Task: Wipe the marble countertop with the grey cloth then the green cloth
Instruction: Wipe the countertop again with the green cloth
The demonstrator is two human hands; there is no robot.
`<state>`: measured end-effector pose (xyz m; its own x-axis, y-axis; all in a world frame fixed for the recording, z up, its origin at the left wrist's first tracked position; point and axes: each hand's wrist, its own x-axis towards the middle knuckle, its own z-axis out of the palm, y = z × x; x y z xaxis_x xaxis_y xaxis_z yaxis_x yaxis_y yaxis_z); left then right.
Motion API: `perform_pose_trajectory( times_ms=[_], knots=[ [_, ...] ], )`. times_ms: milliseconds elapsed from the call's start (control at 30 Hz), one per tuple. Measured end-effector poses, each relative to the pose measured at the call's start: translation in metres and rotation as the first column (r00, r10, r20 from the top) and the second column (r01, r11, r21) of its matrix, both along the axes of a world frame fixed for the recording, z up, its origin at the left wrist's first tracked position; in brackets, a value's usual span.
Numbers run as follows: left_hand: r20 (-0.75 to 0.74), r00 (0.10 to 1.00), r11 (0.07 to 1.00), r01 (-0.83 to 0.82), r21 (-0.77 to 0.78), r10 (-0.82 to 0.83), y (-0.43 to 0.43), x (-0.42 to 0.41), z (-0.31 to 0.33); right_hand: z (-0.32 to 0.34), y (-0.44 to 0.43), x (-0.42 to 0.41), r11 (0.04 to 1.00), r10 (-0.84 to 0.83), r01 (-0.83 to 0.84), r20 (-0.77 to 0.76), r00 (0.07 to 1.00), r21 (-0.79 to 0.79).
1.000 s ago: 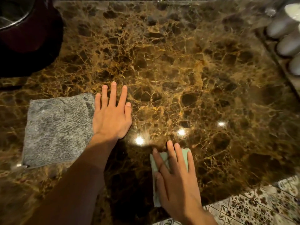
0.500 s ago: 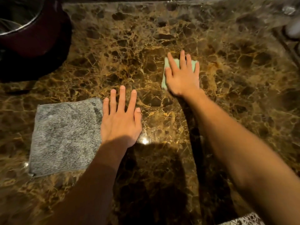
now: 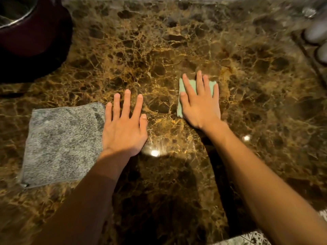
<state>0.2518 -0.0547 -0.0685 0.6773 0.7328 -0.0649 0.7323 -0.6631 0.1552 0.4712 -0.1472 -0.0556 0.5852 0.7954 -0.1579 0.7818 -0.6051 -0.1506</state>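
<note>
The brown marble countertop [image 3: 159, 50] fills the view. My right hand [image 3: 200, 105] lies flat, fingers spread, pressing a small folded green cloth [image 3: 180, 106] onto the marble right of centre; most of the cloth is hidden under the palm. My left hand [image 3: 123, 128] rests flat on the bare marble with fingers apart, holding nothing. Its little-finger side touches the right edge of the grey cloth [image 3: 62, 144], which lies spread out flat at the left.
A dark round appliance [image 3: 35, 41] with a metal bowl stands at the back left corner. White rounded objects [image 3: 316, 32] on a dark tray sit at the far right edge. Patterned floor tiles [image 3: 256, 237] show past the counter's front edge.
My right hand pushed the green cloth from near the front edge to the back, and has since drawn it partway back toward me. My left hand and the grey cloth stayed put.
</note>
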Motion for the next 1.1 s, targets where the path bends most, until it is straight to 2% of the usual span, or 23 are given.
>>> perform_pose_trajectory(
  times_ms=[300, 467, 667, 1000, 1100],
  knots=[
    [-0.099, 0.995, 0.997, -0.014, -0.071, 0.007, -0.001, 0.006, 0.013, 0.004, -0.169, -0.127, 0.998, 0.045, -0.045, -0.002, 0.999, -0.038],
    [-0.063, 0.998, 0.995, -0.005, -0.103, -0.002, -0.037, 0.026, 0.013, 0.004, -0.197, -0.146, 0.996, 0.028, -0.028, -0.005, 1.000, -0.083],
    [-0.033, 0.999, 0.997, -0.025, -0.071, 0.023, -0.038, 0.028, 0.005, 0.004, -0.162, -0.111, 0.999, 0.010, -0.010, -0.010, 1.000, -0.051],
    [-0.043, 0.998, 0.996, -0.048, -0.076, 0.045, -0.038, 0.031, 0.003, 0.000, 0.002, 0.075, 0.991, -0.131, 0.131, -0.017, 0.991, -0.015],
    [-0.041, 0.998, 0.997, -0.048, -0.053, 0.046, -0.038, 0.028, 0.002, 0.004, 0.039, 0.115, 0.992, -0.115, 0.114, -0.018, 0.993, -0.050]
  ],
)
